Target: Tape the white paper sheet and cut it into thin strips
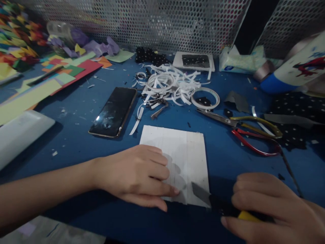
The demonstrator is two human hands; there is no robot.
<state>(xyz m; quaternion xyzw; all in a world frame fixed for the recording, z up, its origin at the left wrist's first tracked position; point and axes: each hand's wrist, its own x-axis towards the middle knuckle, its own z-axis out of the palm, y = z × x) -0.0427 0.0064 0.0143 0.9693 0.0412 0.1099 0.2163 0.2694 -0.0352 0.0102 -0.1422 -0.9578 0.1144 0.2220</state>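
A white rectangular piece of cardboard (195, 149) lies near the table's front edge. My left hand (142, 174) rests on its left part, index finger stretched over the surface, thumb apart near the lower edge, the other fingers slightly bent; it holds nothing. On the right, my right hand (274, 206) is closed around a utility knife (220, 205) with a black and yellow handle. Its blade points left, over the cardboard's lower right corner; whether it touches the surface I cannot tell. Scissors (236, 123) with one yellow and one red handle lie partly open behind the right hand.
Behind the cardboard are a phone (114, 112), a heap of white paper strips (175, 83) and a tape roll (205, 98). Colored paper (83, 69) covers the left. A tissue pack (241, 61) and a blue-and-white cup (294, 71) stand at the right, before a perforated metal panel (152, 23).
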